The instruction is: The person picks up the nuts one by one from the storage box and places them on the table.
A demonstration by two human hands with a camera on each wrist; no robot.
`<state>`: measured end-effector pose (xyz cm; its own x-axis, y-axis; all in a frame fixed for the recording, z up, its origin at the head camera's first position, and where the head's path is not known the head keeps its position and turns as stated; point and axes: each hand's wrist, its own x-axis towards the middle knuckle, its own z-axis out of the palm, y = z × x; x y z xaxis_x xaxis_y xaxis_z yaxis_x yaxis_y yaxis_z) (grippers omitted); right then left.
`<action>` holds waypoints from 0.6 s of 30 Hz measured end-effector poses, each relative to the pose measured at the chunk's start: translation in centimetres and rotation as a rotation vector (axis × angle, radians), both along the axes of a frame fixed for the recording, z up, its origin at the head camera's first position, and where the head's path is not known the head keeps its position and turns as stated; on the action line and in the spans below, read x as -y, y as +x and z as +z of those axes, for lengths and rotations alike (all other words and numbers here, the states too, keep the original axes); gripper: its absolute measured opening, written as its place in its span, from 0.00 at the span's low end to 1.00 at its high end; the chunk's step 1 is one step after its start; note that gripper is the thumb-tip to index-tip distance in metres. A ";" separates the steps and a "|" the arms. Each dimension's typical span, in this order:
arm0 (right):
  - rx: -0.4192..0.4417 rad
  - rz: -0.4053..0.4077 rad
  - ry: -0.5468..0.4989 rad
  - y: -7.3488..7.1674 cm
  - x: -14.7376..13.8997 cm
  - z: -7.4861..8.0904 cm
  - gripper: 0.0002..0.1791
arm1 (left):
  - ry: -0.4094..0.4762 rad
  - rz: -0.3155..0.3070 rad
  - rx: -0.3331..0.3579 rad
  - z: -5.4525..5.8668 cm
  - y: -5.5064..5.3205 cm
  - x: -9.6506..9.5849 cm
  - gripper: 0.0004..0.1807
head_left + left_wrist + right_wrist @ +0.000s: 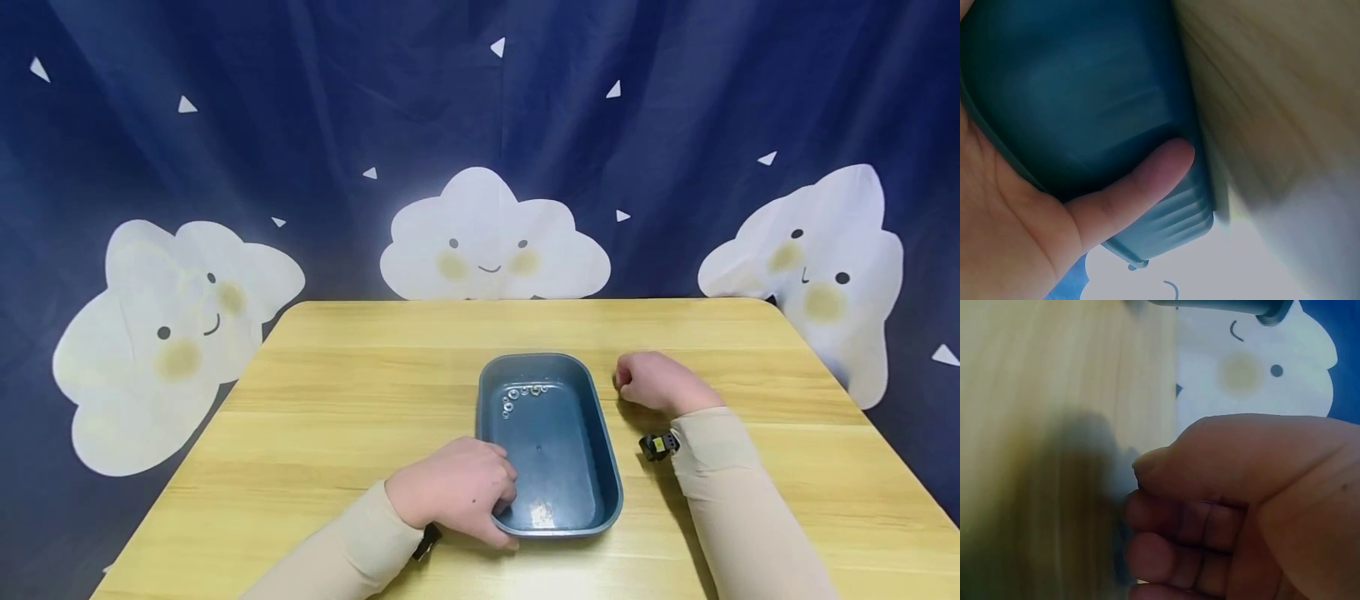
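A dark blue rectangular plastic bin [547,450] lies on the table. Several small shiny metal rings [513,394], like nuts or washers, are gathered in its far left corner. At the near left corner, my left hand [461,487] grips the rim, its fingers inside the bin and the thumb [1141,187] pressed along the outer wall. To the right of the bin my right hand [663,382] is low over the table with curled fingers. Its thumb tip [1154,464] meets the index finger, and nothing shows between them.
The light wood table [360,392] reaches back to a dark blue curtain [450,100] with smiling white clouds. A small black wrist camera [658,446] sits at the right cuff.
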<state>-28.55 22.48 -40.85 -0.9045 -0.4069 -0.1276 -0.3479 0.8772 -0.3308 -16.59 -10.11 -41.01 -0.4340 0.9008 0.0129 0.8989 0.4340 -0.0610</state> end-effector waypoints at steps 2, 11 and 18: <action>0.001 0.004 -0.002 0.0 0.0 -0.3 0.04 | -0.003 0.002 0.001 0.0 0.0 0.0 0.29; -0.008 0.015 0.004 0.1 0.0 -0.6 0.05 | 0.003 -0.010 0.001 0.1 0.1 0.0 0.29; 0.004 0.000 -0.001 0.4 0.2 0.1 0.06 | 0.011 -0.018 -0.007 0.1 0.1 0.0 0.30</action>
